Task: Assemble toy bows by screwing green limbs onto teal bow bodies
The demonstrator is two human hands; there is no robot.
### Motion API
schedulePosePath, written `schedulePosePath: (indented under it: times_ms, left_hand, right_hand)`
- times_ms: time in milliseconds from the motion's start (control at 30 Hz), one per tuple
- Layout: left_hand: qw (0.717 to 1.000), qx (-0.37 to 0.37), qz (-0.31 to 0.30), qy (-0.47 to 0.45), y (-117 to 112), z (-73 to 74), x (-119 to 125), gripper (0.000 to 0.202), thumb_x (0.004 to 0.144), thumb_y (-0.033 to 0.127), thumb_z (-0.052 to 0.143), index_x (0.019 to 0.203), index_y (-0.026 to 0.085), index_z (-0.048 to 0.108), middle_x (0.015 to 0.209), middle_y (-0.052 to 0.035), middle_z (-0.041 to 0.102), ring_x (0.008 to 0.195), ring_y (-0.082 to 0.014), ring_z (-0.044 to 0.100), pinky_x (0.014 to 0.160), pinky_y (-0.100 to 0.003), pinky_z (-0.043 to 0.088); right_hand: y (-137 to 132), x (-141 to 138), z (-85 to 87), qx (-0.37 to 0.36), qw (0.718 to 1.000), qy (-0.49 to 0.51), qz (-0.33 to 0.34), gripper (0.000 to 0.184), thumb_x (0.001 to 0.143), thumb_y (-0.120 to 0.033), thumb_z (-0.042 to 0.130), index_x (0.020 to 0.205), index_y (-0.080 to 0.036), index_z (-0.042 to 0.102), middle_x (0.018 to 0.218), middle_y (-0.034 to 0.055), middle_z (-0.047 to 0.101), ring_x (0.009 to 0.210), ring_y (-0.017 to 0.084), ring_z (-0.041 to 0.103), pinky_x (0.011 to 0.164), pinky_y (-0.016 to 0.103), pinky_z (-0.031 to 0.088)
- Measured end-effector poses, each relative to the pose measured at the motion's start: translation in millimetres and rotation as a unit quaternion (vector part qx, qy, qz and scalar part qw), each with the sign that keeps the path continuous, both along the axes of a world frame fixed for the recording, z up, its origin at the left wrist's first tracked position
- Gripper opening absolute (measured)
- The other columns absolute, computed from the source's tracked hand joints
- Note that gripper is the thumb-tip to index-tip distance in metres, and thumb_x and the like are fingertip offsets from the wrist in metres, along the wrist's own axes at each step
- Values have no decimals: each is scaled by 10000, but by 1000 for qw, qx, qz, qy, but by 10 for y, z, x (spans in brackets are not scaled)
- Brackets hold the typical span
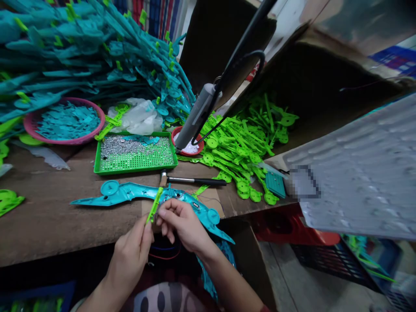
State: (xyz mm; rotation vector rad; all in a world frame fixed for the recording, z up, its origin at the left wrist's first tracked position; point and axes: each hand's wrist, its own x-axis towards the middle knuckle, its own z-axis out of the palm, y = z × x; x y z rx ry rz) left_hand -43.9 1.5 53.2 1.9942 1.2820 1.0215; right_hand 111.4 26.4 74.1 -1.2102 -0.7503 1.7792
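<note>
My left hand (128, 249) is closed on a narrow lime-green plastic strip (155, 204), which points up and away. Beside the strip's near end, my right hand (183, 221) has its fingers curled in a pinch. Whatever lies between those fingertips is too small and hidden to name; a thin dark wire seems to run there. Just beyond both hands, a bow-shaped teal plastic shell (136, 192) lies on the workbench, with small parts fitted near its middle. A hammer (195, 180) with a black grip rests behind the shell.
A green tray (136, 171) of small metal screws, a pink basket (29, 123) of teal pieces and a red bowl (199, 148) stand behind. A grey electric screwdriver (196, 115) hangs above. Teal parts (97, 56) and green parts (240, 143) are heaped at the back.
</note>
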Motion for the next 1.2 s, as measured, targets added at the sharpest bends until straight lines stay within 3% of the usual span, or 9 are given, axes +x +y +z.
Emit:
schedulePosePath:
  times_ms: [233,433,533,700,800,900,967,1100,1200]
  left_hand:
    - [1000,16,-2,13,15,-10,26,288,1017,244,354,1064,114,607,527,64,531,329,-81,478,390,-183,429]
    - [999,24,-2,24,9,-13,32,304,1022,247,352,1095,92,602,472,83,481,323,-97,485,391,-189,434]
    - [999,40,0,36,15,-18,38,326,1025,244,345,1089,69,613,495,55,531,392,-113,571,469,-184,493]
    - [994,98,8,53,34,-26,48,332,1024,250,361,1067,54,626,785,-95,732,585,-139,696,619,-201,551]
    - [997,67,7,41,42,-14,37,330,1019,251,369,1057,65,639,718,-69,715,617,-151,708,617,-201,554]
    - [1000,-2,0,12,38,-7,18,315,1008,239,383,1066,84,650,473,33,550,596,-163,699,550,-192,539]
    - [1000,-30,-2,1,29,-12,12,306,1001,235,389,1086,97,649,429,67,477,498,-148,649,473,-188,505]
    - [1000,-11,6,4,17,-14,30,314,1003,234,374,1086,99,646,456,70,502,333,-102,501,403,-195,462]
    - [999,26,8,19,22,-2,50,326,1009,244,371,1080,82,645,479,46,552,378,-115,564,463,-200,515]
  right_hand:
    - [-4,-4,15,23,999,-6,-36,273,692,-338,779,781,-152,600,561,-47,610,377,44,487,333,132,399]
    - [-30,-21,59,105,983,-140,-48,84,719,-195,671,745,-172,595,681,-41,574,473,46,497,416,156,409]
    - [-60,-30,75,208,944,-250,-51,74,734,-117,608,696,-180,595,737,-13,580,630,85,539,509,176,430]
    - [-112,-33,50,374,838,-397,-29,153,782,-39,556,734,-178,593,747,13,598,697,118,569,609,228,463]
    - [-121,-9,24,442,792,-421,-5,157,848,-42,528,791,-165,607,788,51,635,752,137,619,659,248,512]
    - [-112,23,12,456,798,-394,10,164,888,-61,520,869,-180,631,856,62,685,840,144,667,727,256,555]
    - [-111,28,7,443,810,-385,4,164,892,-75,534,892,-199,642,877,52,703,860,146,679,745,267,569]
    - [-138,-9,-15,427,819,-379,-56,134,864,-83,585,859,-200,648,842,44,701,799,145,675,712,274,568]
    - [-160,-43,-34,393,842,-359,-90,117,838,-84,621,829,-197,652,818,33,689,772,138,662,702,269,554]
